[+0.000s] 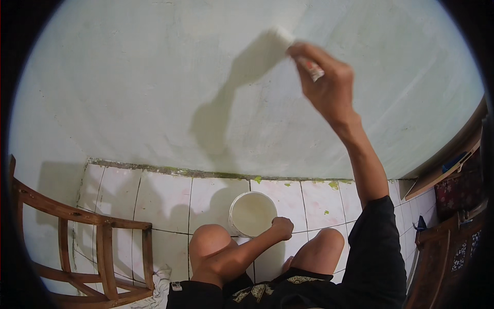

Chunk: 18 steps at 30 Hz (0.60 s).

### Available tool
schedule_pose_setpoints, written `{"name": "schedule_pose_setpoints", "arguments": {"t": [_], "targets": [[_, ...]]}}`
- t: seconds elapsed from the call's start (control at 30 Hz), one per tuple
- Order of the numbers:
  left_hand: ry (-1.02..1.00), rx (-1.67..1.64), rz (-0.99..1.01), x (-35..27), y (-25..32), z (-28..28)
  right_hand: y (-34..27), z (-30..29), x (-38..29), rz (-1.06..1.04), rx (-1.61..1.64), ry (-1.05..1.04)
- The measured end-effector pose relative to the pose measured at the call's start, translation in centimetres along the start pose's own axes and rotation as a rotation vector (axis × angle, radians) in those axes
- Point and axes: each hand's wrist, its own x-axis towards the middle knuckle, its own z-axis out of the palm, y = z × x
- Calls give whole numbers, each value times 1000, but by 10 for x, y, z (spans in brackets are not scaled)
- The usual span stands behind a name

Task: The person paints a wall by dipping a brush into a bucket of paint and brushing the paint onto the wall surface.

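My right hand is raised against the pale green wall, gripping a paintbrush by its handle. The brush's white bristles point up and left at the wall, slightly blurred. A whiter patch shows on the wall around them. Low down, my left hand is curled into a loose fist at the right side of a white bucket. Whether it touches the rim cannot be told. Pale, whitish liquid fills part of the bucket, which stands on the tiled floor between my knees and the wall.
A wooden frame with slats stands at the left, a whitish cloth beside it. Green paint flecks mark the white tiles along the wall's foot. Dark wooden furniture and a wooden board are at the right.
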Motion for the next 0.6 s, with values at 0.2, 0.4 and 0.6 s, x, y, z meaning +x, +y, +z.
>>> {"name": "schedule_pose_setpoints", "arguments": {"t": [0.2,0.4,0.6], "targets": [[36,13,10,-1,1,-2,16,31,-43,-303,-295,-44],[62,18,32,-5,-2,-2,-19,54,-161,-92,-14,-588],[35,5,18,-6,-1,1,-8,41,-82,177,166,-367]]}}
